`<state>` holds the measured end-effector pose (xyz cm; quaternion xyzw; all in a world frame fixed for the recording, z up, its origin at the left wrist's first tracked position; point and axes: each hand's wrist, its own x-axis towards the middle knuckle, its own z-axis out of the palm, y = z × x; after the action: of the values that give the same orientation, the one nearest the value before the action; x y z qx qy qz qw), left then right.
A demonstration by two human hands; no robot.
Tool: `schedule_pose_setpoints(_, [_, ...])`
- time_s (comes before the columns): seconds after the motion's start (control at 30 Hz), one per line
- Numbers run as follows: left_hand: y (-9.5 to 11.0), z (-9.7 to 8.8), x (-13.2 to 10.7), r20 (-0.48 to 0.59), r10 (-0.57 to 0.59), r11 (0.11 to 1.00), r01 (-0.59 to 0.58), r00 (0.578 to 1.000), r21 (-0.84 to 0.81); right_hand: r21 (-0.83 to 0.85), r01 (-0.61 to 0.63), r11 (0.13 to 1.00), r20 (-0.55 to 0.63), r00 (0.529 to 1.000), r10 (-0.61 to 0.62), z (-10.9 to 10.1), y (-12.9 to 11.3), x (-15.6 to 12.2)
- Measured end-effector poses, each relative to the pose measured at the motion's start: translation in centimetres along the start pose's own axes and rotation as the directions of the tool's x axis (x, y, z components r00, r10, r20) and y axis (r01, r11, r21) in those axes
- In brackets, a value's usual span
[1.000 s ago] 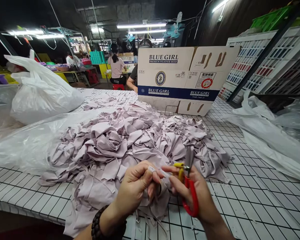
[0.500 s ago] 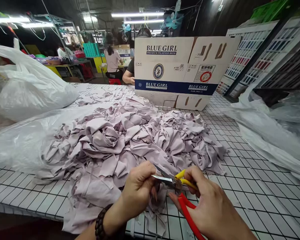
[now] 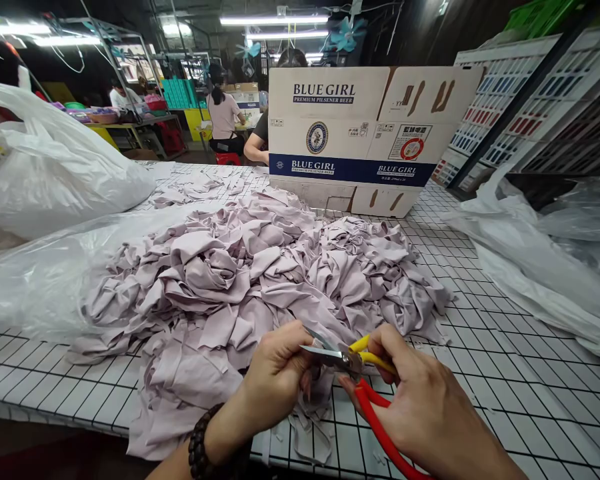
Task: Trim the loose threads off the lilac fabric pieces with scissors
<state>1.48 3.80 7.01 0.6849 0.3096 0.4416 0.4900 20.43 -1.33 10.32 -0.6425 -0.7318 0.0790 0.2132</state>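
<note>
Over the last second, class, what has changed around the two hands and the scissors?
The scissors in the right hand swung from blades pointing up to blades pointing left, toward the cloth strip pinched in the left hand. Both hands kept their hold. The cloth pile, the cardboard box and the plastic bags stayed where they were.

A cloth pile lay on the table. Behind it stood a box. Bags lay left and right.
</note>
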Motion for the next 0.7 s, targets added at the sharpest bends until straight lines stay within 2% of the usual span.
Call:
schedule_pose_setpoints(0.27, [0.12,0.0,0.07,0.029,-0.034,0.989,0.038,0.999,-0.145,-0.034,0.088,0.996,-0.032,0.996,-0.089,-0.08,0.19,0.32])
schedule_pose_setpoints(0.5, [-0.19,0.19,-0.09,0.055,-0.125,0.954,0.135,0.991,-0.268,0.011,0.05,0.999,-0.029,0.998,-0.05,0.61,0.59,-0.04])
schedule_pose_setpoints(0.7, [-0.43,0.09,-0.15,0.071,-0.147,0.941,0.161,0.987,-0.299,0.022,0.066,0.998,-0.058,0.996,-0.065,0.78,0.64,-0.01])
